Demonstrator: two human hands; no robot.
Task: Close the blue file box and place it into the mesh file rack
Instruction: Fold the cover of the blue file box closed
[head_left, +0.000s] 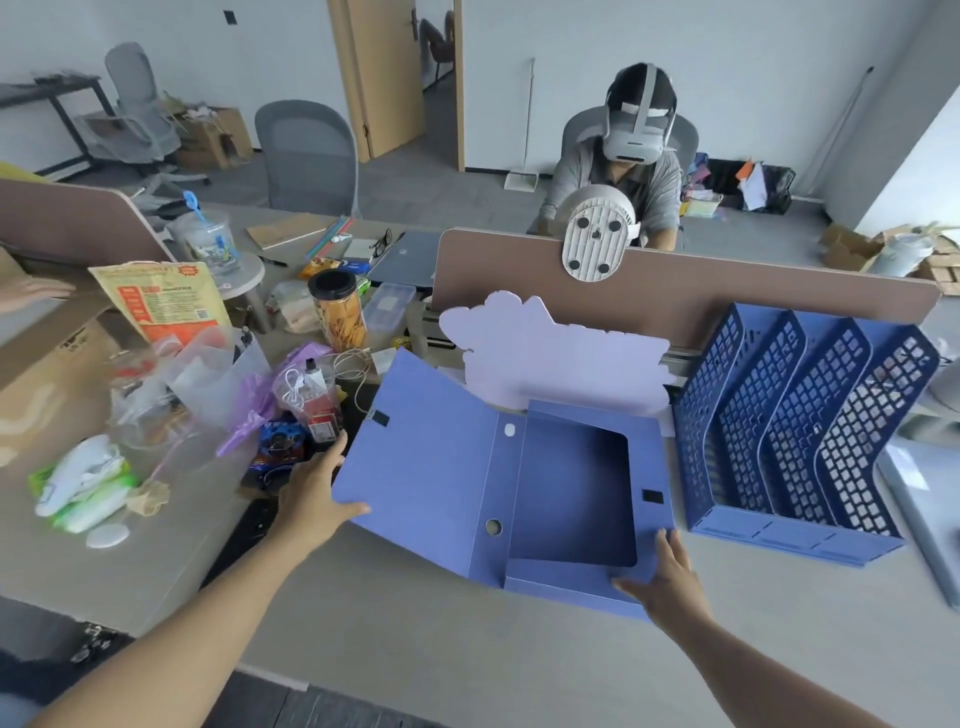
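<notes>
Two hands meet the box (571, 483), open on the desk (415, 623): the right hand (670, 579) lies flat on its near corner, the left hand (314, 491) grips the edge of the raised lid (426, 467). Just right stands the rack (795, 431).

Box (431, 467) is a soft periwinkle blue all over, plain, no print. The tray (571, 488) inside reads a shade darker, and there are two small black patches (653, 496) on it, one on the left flap, one near the right side. Rack (795, 535) toward the desk's right edge is a deeper blue, with walls punched into a grid of square holes. Behind the box there's a pale lilac card (561, 364). Desk (415, 623) is flat grey-beige, and the divider (727, 296) along its back edge is dusty brown. The left side is the colourful bit: orange-and-yellow flyer (161, 301), black-lidded jar (337, 312) of golden-orange snacks, purple bag (249, 415), green-and-white packs (83, 483). Fan (595, 239) is white.
</notes>
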